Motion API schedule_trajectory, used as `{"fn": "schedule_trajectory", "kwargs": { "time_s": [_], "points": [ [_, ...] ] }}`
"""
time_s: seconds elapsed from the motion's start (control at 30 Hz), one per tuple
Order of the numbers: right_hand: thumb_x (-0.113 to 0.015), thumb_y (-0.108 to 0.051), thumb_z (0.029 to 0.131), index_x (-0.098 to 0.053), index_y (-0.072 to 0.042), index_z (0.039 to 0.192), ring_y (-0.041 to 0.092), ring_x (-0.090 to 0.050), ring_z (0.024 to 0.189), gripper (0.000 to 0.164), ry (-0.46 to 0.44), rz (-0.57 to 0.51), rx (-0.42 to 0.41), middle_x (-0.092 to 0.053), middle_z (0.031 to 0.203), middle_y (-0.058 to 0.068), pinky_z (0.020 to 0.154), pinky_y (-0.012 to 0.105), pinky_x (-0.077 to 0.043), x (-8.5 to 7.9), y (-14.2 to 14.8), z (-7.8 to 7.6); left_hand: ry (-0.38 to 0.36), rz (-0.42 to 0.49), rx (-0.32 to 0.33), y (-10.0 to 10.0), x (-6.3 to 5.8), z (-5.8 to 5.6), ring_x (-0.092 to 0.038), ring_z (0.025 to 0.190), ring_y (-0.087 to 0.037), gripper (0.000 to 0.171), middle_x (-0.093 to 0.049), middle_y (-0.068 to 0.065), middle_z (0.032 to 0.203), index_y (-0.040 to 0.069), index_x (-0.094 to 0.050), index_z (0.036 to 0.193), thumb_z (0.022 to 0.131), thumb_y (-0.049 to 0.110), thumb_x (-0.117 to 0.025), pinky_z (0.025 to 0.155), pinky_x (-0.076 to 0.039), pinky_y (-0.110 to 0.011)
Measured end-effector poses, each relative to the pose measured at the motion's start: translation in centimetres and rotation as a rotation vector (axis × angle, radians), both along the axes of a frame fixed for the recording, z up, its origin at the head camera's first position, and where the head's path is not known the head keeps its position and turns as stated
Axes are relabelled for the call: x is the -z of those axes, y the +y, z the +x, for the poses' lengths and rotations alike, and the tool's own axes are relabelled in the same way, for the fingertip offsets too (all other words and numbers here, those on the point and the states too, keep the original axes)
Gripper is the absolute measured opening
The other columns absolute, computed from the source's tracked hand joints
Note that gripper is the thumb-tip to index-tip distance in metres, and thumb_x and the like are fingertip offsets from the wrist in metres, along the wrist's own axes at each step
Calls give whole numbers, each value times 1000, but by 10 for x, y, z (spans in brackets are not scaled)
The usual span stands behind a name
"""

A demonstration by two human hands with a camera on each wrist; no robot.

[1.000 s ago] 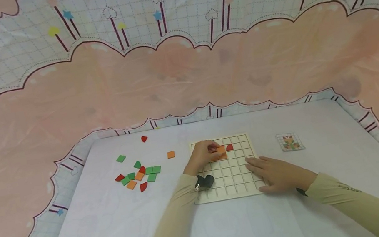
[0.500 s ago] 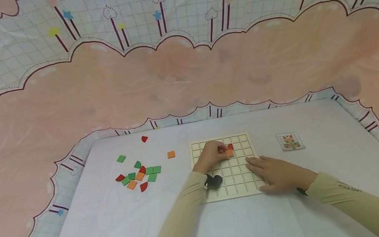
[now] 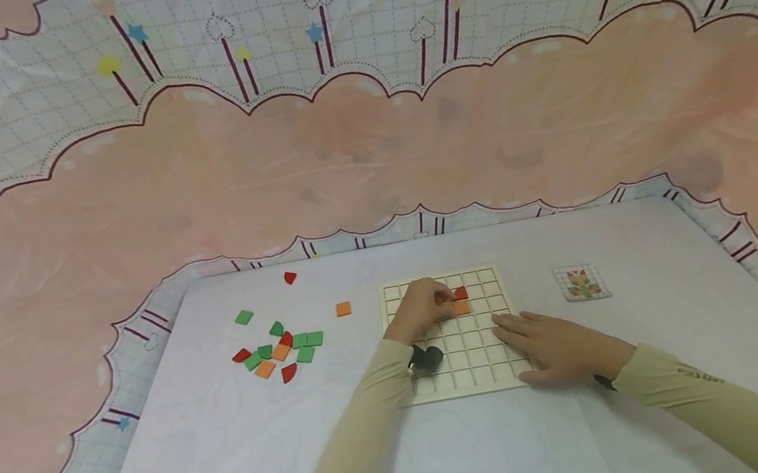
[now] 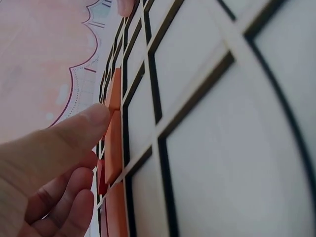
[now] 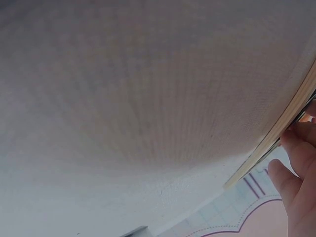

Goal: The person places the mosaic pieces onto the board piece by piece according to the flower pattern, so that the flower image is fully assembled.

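A square board (image 3: 456, 350) with a raised grid lies on the table. My left hand (image 3: 422, 309) is over its upper middle, thumb and curled fingers pinching the left edge of an orange square tile (image 3: 462, 307). In the left wrist view the thumb (image 4: 96, 117) lies against this orange tile (image 4: 114, 91), with further orange tiles (image 4: 114, 150) in a row nearer the wrist. A red quarter-circle piece (image 3: 461, 292) sits in the cell behind the tile. My right hand (image 3: 558, 344) rests with its fingers spread on the board's right edge.
Left of the board lie several green squares (image 3: 304, 355), green and red quarter-circles (image 3: 289, 373) and orange squares (image 3: 265, 369). One orange square (image 3: 343, 309) lies nearer the board, one red piece (image 3: 291, 277) farther back. A flower pattern card (image 3: 581, 283) lies at the right.
My left hand has moved right with an orange tile, which now lies square in the cell in front of the red piece. The right hand has stayed in place.
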State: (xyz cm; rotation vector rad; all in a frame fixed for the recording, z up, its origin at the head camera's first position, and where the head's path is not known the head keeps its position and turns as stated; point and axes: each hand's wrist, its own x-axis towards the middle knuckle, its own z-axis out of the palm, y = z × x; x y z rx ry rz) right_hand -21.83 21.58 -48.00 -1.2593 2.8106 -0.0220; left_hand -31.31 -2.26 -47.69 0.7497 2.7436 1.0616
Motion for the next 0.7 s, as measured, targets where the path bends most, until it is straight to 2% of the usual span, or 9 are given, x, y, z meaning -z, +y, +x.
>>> {"fn": "schedule_trajectory", "kwargs": {
  "time_s": [0.2,0.4,0.53,0.7],
  "points": [
    [-53,-46,89,-36,-4,143,28,-34,139,71,-29,20,11,-33,151,14,111,45,-31,-1,-1,-1,-1,-6,21,4,0,0,-60,81,-15,15,-69,-10,90,0,-72,90,75,2,-74,73,-48,-20],
    [-51,-47,90,-35,-4,144,27,-32,140,71,-37,32,17,-31,152,13,112,43,-30,-2,-2,0,-4,-4,12,3,2,-1,-61,84,-16,16,-69,-9,93,2,-73,92,76,5,-74,75,-49,-22],
    [-52,-47,90,-35,-4,144,27,-32,140,71,-35,36,18,-31,152,13,112,44,-30,-2,-2,0,-34,40,5,-3,2,-3,-57,84,-13,18,-68,-8,94,4,-73,96,77,7,-73,76,-48,-23],
    [-52,-47,90,-35,-4,144,28,-32,140,71,-31,37,15,-31,152,13,112,44,-30,-1,-1,0,-66,63,11,-18,-4,-3,-60,85,-16,23,-67,-9,96,5,-72,102,81,14,-73,79,-50,-27]
  ]
}}
